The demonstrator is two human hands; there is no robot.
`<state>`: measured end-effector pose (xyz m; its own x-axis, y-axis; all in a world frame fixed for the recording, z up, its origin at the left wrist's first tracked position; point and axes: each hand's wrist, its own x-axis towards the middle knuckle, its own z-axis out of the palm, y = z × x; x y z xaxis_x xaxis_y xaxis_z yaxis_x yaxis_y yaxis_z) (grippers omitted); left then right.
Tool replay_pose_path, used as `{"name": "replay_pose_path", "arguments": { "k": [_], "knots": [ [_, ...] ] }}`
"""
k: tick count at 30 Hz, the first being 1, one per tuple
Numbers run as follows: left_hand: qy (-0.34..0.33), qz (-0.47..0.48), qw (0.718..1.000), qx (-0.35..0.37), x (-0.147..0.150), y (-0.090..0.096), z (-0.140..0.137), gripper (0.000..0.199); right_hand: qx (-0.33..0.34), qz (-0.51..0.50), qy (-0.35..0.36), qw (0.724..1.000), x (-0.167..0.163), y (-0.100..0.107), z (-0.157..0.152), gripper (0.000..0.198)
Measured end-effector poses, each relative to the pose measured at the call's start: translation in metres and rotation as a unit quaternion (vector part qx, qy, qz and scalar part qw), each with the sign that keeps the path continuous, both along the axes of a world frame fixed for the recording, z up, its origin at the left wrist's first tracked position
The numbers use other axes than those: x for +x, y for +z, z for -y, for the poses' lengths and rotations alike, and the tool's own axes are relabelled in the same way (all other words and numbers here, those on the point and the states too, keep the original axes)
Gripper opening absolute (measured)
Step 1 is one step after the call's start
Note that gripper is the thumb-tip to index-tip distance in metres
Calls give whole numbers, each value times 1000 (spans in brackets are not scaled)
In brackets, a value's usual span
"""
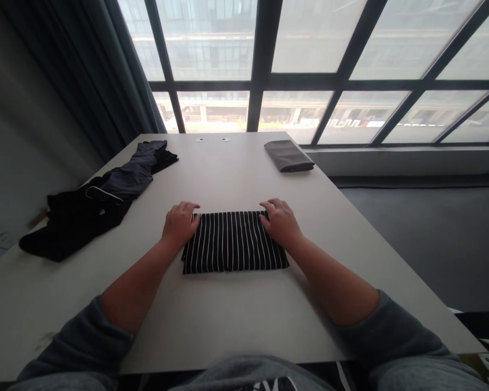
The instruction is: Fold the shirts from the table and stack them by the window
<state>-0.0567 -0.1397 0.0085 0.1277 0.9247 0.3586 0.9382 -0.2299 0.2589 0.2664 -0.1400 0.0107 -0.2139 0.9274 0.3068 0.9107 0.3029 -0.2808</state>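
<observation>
A black cloth garment with white stripes (234, 243), folded into a flat rectangle, lies on the white table in front of me. At its far left corner rests my left hand (181, 224), thumb on the fabric and fingers just past the far edge. My right hand (283, 224) mirrors it at the far right corner. Both hands show a gap between thumb and fingers, with no cloth visibly pinched. What kind of garment it is cannot be made out.
Dark clothes (93, 209), black and grey-blue, lie in a loose heap along the table's left side. A folded grey cloth (288, 156) sits near the far right edge. The white table (236, 320) ends at a large window; a dark curtain (93, 70) hangs at left.
</observation>
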Motion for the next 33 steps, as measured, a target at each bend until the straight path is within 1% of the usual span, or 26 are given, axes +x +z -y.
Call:
{"name": "replay_pose_path", "arguments": {
  "k": [2, 4, 6, 8, 10, 11, 13, 16, 19, 23, 25, 28, 33],
  "knots": [
    [-44, -25, 999, 5, 30, 8, 19, 37, 19, 5, 46, 999, -19, 7, 20, 43],
    [-79, -50, 996, -7, 61, 7, 33, 44, 4, 20, 84, 996, -38, 7, 36, 46],
    [-88, -78, 993, -30, 85, -4, 37, 51, -43, 45, 92, 994, -51, 0, 42, 52],
    [-84, -94, 989, -76, 94, -19, 32, 55, -105, 70, 80, 989, -55, -10, 38, 59],
    [-82, -93, 984, -127, 91, -30, 21, 58, -152, 83, 65, 983, -52, -19, 28, 66],
    [-80, -89, 982, -145, 86, -34, 15, 59, -166, 84, 58, 981, -48, -22, 22, 69],
    [-67, -80, 982, -158, 72, -38, 6, 60, -174, 81, 44, 980, -40, -25, 13, 72],
    [-36, -72, 984, -158, 51, -39, 1, 60, -179, 74, 22, 981, -29, -28, 8, 73],
    [-16, -64, 986, -152, 38, -40, 1, 58, -189, 68, 4, 980, -24, -30, 7, 74],
    [-20, -61, 991, -116, 31, -40, -1, 54, -185, 66, 3, 980, -22, -32, 7, 74],
    [-24, -62, 992, -110, 30, -39, -2, 53, -181, 64, 4, 981, -22, -33, 6, 74],
    [-29, -64, 991, -115, 28, -40, -5, 53, -179, 61, 5, 982, -20, -33, 5, 74],
    [-29, -72, 984, -158, 22, -44, -9, 57, -190, 56, -2, 980, -15, -33, -2, 74]
  ]
}}
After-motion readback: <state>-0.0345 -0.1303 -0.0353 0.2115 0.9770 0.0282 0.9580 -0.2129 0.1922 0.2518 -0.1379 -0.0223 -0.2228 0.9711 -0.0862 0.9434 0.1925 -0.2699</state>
